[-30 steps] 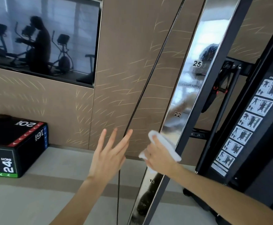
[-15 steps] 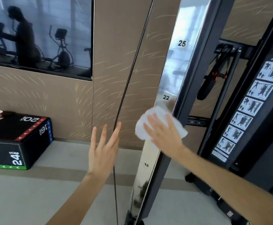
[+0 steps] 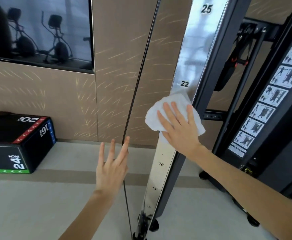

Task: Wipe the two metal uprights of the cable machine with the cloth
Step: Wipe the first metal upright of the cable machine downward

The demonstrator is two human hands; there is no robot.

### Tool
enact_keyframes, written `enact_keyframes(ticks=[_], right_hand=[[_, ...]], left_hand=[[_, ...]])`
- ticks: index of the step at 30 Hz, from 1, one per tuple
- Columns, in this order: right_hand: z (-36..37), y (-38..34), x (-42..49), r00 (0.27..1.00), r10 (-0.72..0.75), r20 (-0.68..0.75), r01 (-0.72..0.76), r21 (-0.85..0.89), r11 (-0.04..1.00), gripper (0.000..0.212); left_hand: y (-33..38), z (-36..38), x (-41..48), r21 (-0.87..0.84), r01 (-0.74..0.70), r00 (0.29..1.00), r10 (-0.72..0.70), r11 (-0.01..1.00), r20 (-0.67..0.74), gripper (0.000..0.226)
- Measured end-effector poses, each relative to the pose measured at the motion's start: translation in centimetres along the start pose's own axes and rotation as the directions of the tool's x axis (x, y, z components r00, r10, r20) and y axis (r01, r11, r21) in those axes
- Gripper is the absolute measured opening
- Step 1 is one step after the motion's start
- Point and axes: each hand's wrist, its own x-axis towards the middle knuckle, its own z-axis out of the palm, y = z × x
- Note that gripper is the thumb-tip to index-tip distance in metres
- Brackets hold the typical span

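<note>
- Gym room: brown panelled wall [image 3: 121, 66], pale floor [image 3: 37, 205].
- Black plyo box [image 3: 16, 144] set on the floor by the wall.
- Polished metal upright [image 3: 192, 54], numbered, flanked by a thin cable [image 3: 138, 80].
- White cloth [image 3: 159, 115] pressed flat on the upright, just under "22".
- Right hand [image 3: 180, 129]: fingers spread on the cloth.
- Left hand [image 3: 111, 167]: fingers apart, empty, near the cable.

Upright [image 3: 196, 49] polished mirror metal; cloth [image 3: 154, 116] soft white, matt.

You've got a pale floor [image 3: 37, 205]: black jump box [image 3: 16, 144] on it at left by the wall, cable machine base [image 3: 148, 226] standing at centre.
</note>
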Motion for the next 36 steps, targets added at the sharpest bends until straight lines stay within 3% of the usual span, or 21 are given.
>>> enact_keyframes(ticks=[5,7,9,11,13,15,18,20,25,28,31,36], right_hand=[[2.7,-7.2,-10.5,0.958,-0.197,0.209,0.211,-0.048,0.976,0.077],[2.4,-7.0,-11.1,0.945,-0.243,0.219,0.263,-0.068,0.962,0.081],[1.6,-5.0,-8.6,0.975,-0.191,0.117,0.198,-0.056,0.979,0.068],[0.6,-2.5,-4.6,1.000,-0.029,0.009,0.029,-0.066,0.997,0.055],[0.6,-1.4,-1.7,0.989,0.122,-0.087,-0.130,-0.091,0.987,0.050],[1.2,-3.3,-1.8,0.982,0.158,-0.104,-0.166,-0.068,0.984,0.049],[3.6,-9.0,-8.1,0.991,-0.118,0.068,0.123,-0.072,0.990,0.054],[4.7,-11.3,-12.0,0.971,-0.197,0.135,0.210,-0.092,0.973,0.054],[3.6,-7.6,-8.9,0.997,-0.048,-0.056,0.042,-0.103,0.994,0.049],[2.4,-4.1,-4.7,0.986,0.047,-0.162,-0.068,-0.129,0.989,0.046],[3.2,-5.1,-4.2,0.971,0.109,-0.214,-0.142,-0.149,0.979,0.045],[6.0,-10.2,-12.2,0.981,-0.171,-0.088,0.160,-0.117,0.980,0.044]], left_hand=[[1.5,3.8,-1.7,-0.025,-0.028,0.998,0.026,0.999,-0.049,0.047],[1.9,5.1,-2.9,-0.059,-0.041,0.999,0.040,0.997,-0.019,0.062],[1.8,6.2,-3.7,-0.103,-0.065,0.998,0.064,0.993,-0.008,0.069],[1.7,7.0,-4.0,-0.136,-0.085,0.996,0.080,0.987,-0.042,0.071],[2.0,7.6,-3.6,-0.157,-0.101,0.991,0.085,0.982,-0.103,0.068],[2.4,8.2,-3.2,-0.176,-0.097,0.985,0.068,0.980,-0.161,0.066],[2.9,9.8,-2.9,-0.215,-0.074,0.974,0.024,0.974,-0.227,0.065],[3.2,10.9,-3.2,-0.241,-0.068,0.962,0.000,0.968,-0.273,0.064],[3.2,12.6,-5.0,-0.291,-0.185,0.908,0.050,0.939,-0.416,0.057],[3.0,12.7,-5.4,-0.288,-0.190,0.889,0.040,0.939,-0.457,0.058],[2.9,13.0,-5.3,-0.262,-0.177,0.875,0.030,0.949,-0.483,0.057],[2.2,13.8,-6.2,-0.157,-0.157,0.869,0.060,0.975,-0.491,0.055]])
